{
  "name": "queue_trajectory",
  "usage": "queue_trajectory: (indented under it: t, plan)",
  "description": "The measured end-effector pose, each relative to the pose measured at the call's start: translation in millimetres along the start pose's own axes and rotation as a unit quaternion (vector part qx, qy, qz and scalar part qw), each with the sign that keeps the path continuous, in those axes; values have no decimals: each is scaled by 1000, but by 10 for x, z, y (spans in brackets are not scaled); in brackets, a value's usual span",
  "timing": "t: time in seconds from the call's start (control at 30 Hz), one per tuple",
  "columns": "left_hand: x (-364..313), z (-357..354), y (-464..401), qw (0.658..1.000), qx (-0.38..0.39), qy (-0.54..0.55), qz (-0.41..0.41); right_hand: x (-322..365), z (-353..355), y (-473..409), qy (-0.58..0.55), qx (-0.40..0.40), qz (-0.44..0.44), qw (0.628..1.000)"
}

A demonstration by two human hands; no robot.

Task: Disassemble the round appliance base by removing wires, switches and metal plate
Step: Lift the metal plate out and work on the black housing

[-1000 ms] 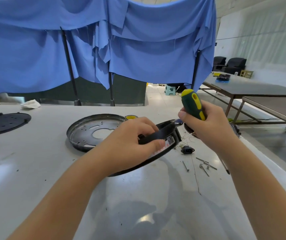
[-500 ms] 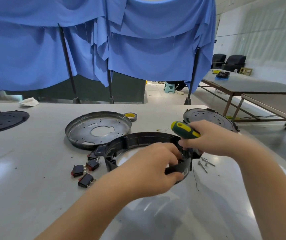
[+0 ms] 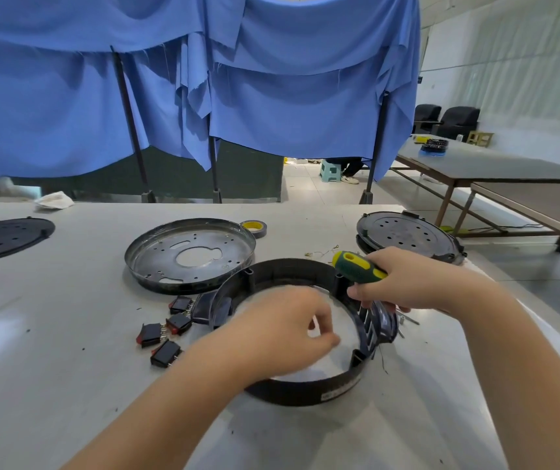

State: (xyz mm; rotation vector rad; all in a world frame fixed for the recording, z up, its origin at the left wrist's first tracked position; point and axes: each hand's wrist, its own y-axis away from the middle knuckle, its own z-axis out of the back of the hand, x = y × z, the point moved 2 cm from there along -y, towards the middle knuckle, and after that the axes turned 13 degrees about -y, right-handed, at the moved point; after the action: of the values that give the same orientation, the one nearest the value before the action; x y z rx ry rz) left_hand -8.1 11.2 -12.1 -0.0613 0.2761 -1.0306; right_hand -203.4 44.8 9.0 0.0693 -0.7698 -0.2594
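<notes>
4 switches (image 3: 166, 334) lie loose on the bench (image 3: 51, 334), and the metal plate (image 3: 190, 256) sits detached behind them. The left hand (image 3: 282, 330) hovers inside the ring-shaped base (image 3: 305, 390), fingers loosely curled, apparently empty. The right hand (image 3: 404, 283) grips the screwdriver (image 3: 356, 268) at the base's right wall. Removal appears nearly complete.

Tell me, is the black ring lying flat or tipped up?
Flat. The black ring lies on the table, which shows through its open middle.
</notes>
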Motion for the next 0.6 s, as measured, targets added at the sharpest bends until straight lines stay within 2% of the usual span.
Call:
queue_trajectory:
  t: [0.1,0.17,0.23,0.3,0.43,0.6]
  plan:
    - [274,73,-49,994,-67,-45,71,-45,53,-34,18,-33,0,999]
    - [554,100,-50,980,-84,-91,155,-106,90,-75,51,-77,-8,996]
    - [842,79,-20,962,-52,-110,243,-178,91,-107,69,-107,-30,991]
    - [1061,34,19,952,-8,-65,300,-246,57,-135,75,-107,-56,990]
    - [1243,-38,60,939,44,53,337,-293,-33,-173,64,-82,-98,990]
    - [1261,-21,57,936,33,61,344,-307,-107,-221,63,-84,-95,990]
